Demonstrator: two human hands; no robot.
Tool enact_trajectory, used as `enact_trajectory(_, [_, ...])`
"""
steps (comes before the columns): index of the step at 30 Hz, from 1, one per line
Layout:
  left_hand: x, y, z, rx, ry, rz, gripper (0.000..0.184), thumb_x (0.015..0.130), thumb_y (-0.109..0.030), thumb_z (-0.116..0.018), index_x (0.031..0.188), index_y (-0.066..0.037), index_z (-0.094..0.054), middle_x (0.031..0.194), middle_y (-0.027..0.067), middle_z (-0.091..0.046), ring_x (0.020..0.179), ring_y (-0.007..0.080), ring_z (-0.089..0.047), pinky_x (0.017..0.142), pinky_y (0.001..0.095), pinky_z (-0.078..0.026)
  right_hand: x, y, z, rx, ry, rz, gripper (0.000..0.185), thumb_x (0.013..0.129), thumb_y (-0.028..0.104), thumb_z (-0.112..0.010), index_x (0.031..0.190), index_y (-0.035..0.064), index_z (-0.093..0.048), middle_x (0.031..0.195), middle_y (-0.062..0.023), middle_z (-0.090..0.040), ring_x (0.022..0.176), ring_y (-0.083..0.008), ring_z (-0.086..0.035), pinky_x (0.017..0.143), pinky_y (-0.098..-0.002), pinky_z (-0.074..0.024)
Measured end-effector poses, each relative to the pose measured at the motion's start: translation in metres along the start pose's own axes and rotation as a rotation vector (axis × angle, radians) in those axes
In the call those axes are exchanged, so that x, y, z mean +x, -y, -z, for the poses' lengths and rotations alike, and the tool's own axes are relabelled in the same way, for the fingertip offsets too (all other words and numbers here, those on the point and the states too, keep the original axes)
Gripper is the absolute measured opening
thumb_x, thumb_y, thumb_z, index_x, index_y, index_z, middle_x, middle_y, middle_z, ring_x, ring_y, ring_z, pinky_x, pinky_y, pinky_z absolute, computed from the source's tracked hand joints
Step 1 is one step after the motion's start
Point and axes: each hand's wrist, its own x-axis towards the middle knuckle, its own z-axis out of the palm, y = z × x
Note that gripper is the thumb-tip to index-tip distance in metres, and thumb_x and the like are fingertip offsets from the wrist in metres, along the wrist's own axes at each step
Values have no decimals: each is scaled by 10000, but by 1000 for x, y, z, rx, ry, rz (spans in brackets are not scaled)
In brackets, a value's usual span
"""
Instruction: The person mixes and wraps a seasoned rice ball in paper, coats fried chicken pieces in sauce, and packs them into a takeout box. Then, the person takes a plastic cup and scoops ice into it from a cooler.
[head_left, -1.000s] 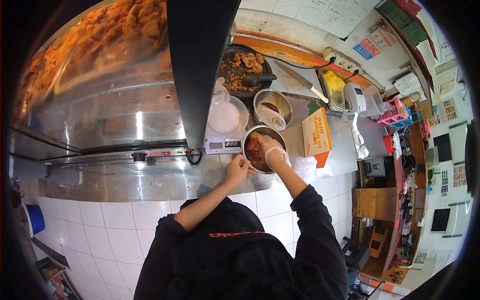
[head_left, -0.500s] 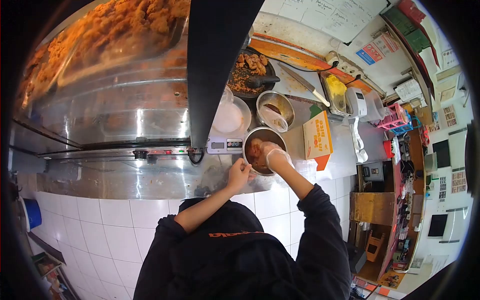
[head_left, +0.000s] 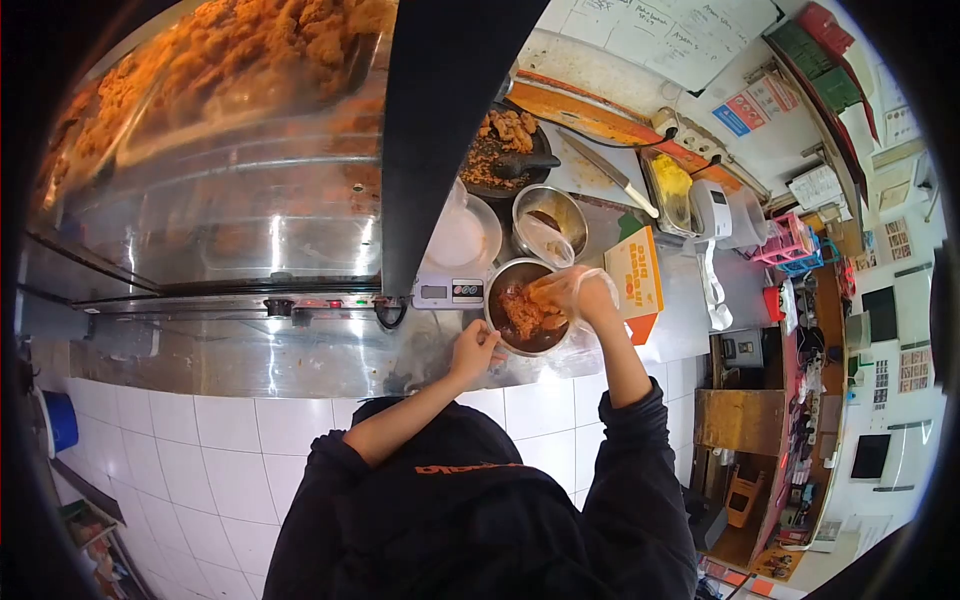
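Note:
A steel mixing bowl (head_left: pixel 497 338) holds sauce-coated fried chicken (head_left: pixel 528 316) in reddish-brown sauce. My left hand (head_left: pixel 474 351) pinches the bowl's near-left rim. From the right, my right hand (head_left: pixel 588 295), in a clear plastic glove, reaches over the bowl. Its sauce-covered fingers stretch leftward just above the chicken, apparently holding nothing; sauce and glove partly hide them. Just behind stands a second metal bowl (head_left: pixel 568 212) with a clear plastic container (head_left: pixel 543 243) tilted in it. A digital kitchen scale (head_left: pixel 448 291) sits left of the mixing bowl, with a pale round container (head_left: pixel 468 238) on it.
An orange-and-white food box (head_left: pixel 634 280) stands right of the bowl. Behind are a stone mortar (head_left: pixel 480 180) with pestle, a knife (head_left: pixel 612 172) and a tray of yellow food (head_left: pixel 672 180). A glass display case (head_left: pixel 220 200) of fried chicken fills the left.
My right hand has lifted and shifted right, from inside the bowl to over its right rim, uncovering more chicken. My left hand stays at the bowl's rim.

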Motion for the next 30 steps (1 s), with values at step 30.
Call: enact_trajectory(30, [-5,-2,2,6,64,15,118,873,-105,-523,866,-30,-432,755,99,-603,530,205,-632,413,263,-498,-4,72,-6,252,-48,-315,319,676,302,-646,817,18,-608,806,-201,-620,817,-331,-611,695,-387,-482])
